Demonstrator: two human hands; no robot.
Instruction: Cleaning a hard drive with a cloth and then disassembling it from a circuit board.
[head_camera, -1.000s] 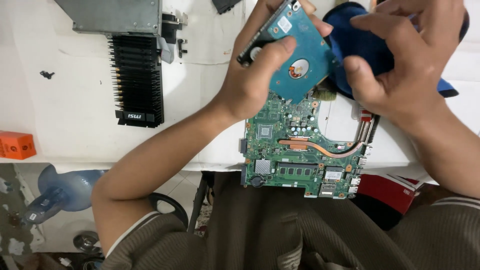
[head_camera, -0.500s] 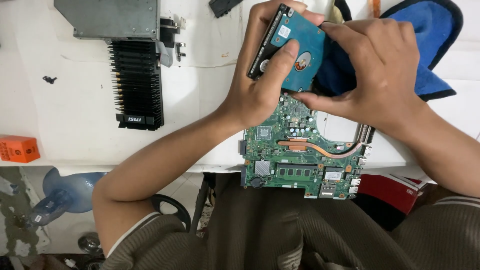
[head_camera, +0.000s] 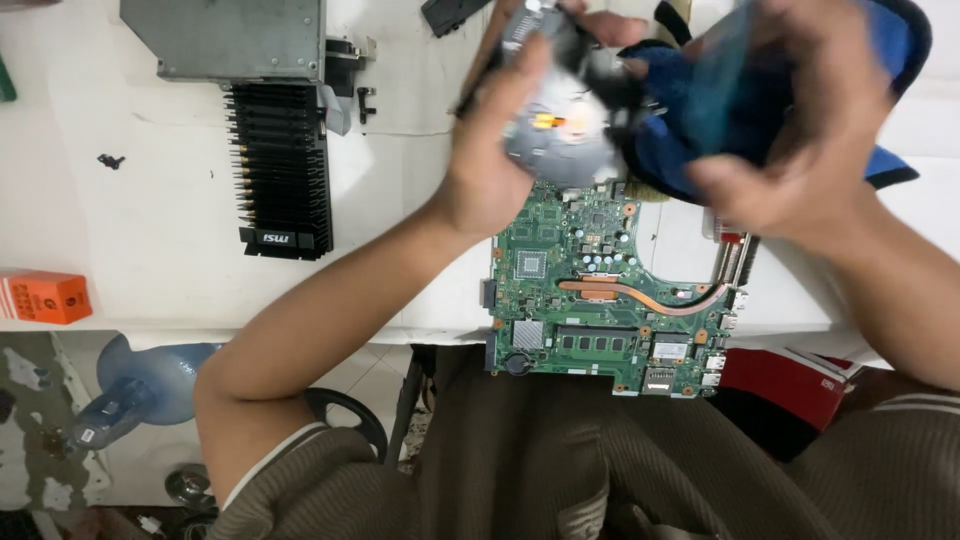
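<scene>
Both hands work above the motherboard (head_camera: 600, 290): our left hand (head_camera: 490, 180) has flipped the hard drive (head_camera: 560, 130) (label side now away), fingers still grasping it, right hand (head_camera: 790, 150) clenching the blue cloth (head_camera: 670, 160).

The left hand (head_camera: 495, 170) grips a flat grey drive (head_camera: 560, 135), its fingers wrapped over the drive's near edge. Just right of those fingers, the right hand (head_camera: 790, 150) presses a blue cloth (head_camera: 690, 140) against it; motion blur hides exactly where they touch. Below both sets of fingers lies a green circuit board (head_camera: 600, 290). Well left of them sits a black finned heatsink (head_camera: 280, 165).
</scene>
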